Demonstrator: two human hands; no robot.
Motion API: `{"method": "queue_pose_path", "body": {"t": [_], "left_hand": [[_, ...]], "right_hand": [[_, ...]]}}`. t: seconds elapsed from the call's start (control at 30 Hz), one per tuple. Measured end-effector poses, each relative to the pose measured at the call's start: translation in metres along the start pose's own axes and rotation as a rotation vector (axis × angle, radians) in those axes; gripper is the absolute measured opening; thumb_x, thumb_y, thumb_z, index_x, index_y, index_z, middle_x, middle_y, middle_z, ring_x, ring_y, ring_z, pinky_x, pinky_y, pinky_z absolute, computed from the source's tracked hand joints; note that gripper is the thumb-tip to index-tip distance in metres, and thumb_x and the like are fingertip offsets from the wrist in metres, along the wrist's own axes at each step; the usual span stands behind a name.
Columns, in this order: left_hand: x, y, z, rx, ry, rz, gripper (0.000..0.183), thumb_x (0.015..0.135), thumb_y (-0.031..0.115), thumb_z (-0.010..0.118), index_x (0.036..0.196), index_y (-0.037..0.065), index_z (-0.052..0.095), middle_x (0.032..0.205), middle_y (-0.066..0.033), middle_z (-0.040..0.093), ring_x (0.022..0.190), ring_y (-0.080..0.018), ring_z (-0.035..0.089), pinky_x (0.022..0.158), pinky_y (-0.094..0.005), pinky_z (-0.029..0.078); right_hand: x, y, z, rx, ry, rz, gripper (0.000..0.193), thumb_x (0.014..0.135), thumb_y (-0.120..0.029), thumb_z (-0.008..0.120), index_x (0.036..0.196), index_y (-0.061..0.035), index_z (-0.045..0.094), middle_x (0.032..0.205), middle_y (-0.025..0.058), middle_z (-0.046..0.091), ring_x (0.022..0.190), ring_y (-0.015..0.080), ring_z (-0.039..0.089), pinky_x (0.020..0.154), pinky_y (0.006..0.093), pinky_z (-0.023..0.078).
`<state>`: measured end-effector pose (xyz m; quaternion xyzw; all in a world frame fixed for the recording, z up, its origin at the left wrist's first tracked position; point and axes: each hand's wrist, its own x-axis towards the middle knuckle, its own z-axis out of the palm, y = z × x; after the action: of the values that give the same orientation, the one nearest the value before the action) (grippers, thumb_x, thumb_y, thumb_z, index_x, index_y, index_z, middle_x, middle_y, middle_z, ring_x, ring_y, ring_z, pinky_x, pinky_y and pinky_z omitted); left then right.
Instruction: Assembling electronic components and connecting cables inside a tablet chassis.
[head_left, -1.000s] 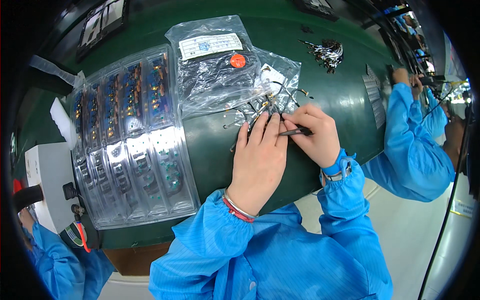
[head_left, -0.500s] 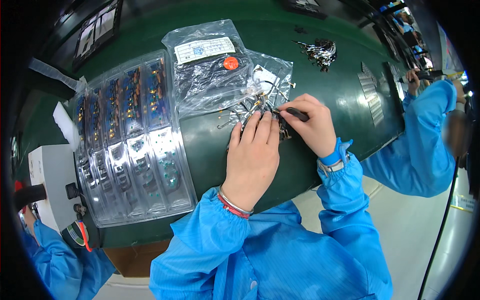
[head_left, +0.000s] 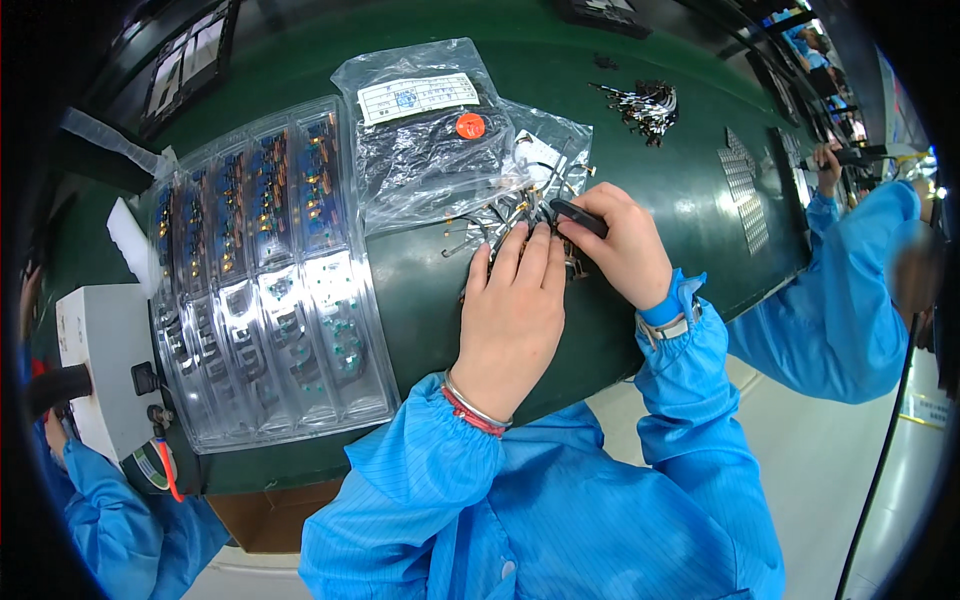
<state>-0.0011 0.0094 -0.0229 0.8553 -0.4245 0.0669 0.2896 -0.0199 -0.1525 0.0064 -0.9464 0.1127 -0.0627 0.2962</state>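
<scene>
Ctr of frame: your L hand point(head_left: 512, 315) lies palm down, fingers nearly together, over thin cables point(head_left: 521, 206); press lightly so they don't slide. Just R of it, your R hand point(head_left: 627, 245) pinches a black tool point(head_left: 578, 216); tip's hidden, so go gently. Around, L to R: clear tray point(head_left: 357, 402) w/ small parts point(head_left: 320, 175), L side; plastic bag point(head_left: 410, 160), upper ctr, crowding the cables; pile of metallic bits point(head_left: 648, 110), upper R

Tray point(head_left: 376, 345) on table point(head_left: 690, 190), bag point(head_left: 425, 150) to its right, cables point(head_left: 522, 207) before bag, cluster point(head_left: 647, 108) farther right behind

Blue smock point(head_left: 590, 520), probably a wristwatch point(head_left: 668, 329)
</scene>
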Motion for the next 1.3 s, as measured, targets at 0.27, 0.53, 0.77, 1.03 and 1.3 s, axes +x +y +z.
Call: {"method": "queue_pose_path", "body": {"t": [0.27, 0.53, 0.77, 1.03, 1.3], "left_hand": [[0.0, 0.0, -0.001, 0.001, -0.01, -0.005, 0.043, 0.076, 0.011, 0.06, 0.118, 0.004, 0.053, 0.122, -0.0089, 0.05, 0.117, -0.025, 0.045, 0.096, -0.0434, 0.038], [-0.002, -0.002, 0.0, -0.001, -0.018, -0.014, 0.042, 0.078, 0.011, 0.058, 0.119, 0.004, 0.053, 0.123, -0.0085, 0.05, 0.118, -0.0262, 0.045, 0.095, -0.0455, 0.039], [-0.001, 0.001, 0.003, -0.002, -0.005, -0.025, 0.041, 0.078, 0.011, 0.057, 0.118, 0.004, 0.054, 0.122, -0.0084, 0.052, 0.117, -0.0262, 0.046, 0.095, -0.0454, 0.039], [0.001, 0.0, 0.002, 0.043, 0.017, 0.016, 0.041, 0.077, 0.012, 0.058, 0.117, 0.005, 0.055, 0.121, -0.0085, 0.053, 0.114, -0.0244, 0.048, 0.094, -0.0434, 0.039], [0.001, -0.001, 0.002, 0.045, 0.043, 0.01, 0.043, 0.075, 0.013, 0.061, 0.117, 0.006, 0.055, 0.121, -0.0084, 0.051, 0.117, -0.0247, 0.045, 0.095, -0.0438, 0.038]], "right_hand": [[-0.002, -0.001, 0.0, -0.007, 0.042, -0.06, 0.013, 0.073, -0.004, 0.068, 0.085, -0.0003, 0.066, 0.08, 0.0115, 0.06, 0.069, 0.024, 0.06, 0.062, 0.0301, 0.047], [-0.023, -0.011, 0.001, -0.038, 0.037, -0.102, 0.025, 0.072, -0.005, 0.063, 0.097, -0.0056, 0.066, 0.086, 0.0087, 0.06, 0.07, 0.0263, 0.061, 0.062, 0.0326, 0.05], [-0.03, -0.026, 0.002, -0.279, 0.029, -0.09, 0.032, 0.072, -0.006, 0.06, 0.104, -0.0093, 0.065, 0.09, 0.006, 0.059, 0.069, 0.0272, 0.06, 0.061, 0.0341, 0.051], [-0.007, 0.002, -0.009, 0.063, 0.09, -0.035, 0.016, 0.073, -0.004, 0.066, 0.089, -0.0019, 0.067, 0.081, 0.0107, 0.06, 0.072, 0.0235, 0.06, 0.063, 0.0308, 0.047], [-0.001, -0.005, 0.0, 0.004, 0.085, -0.104, 0.014, 0.074, -0.005, 0.066, 0.087, 0.0003, 0.062, 0.078, 0.0112, 0.058, 0.071, 0.0273, 0.059, 0.063, 0.0325, 0.047]]}}
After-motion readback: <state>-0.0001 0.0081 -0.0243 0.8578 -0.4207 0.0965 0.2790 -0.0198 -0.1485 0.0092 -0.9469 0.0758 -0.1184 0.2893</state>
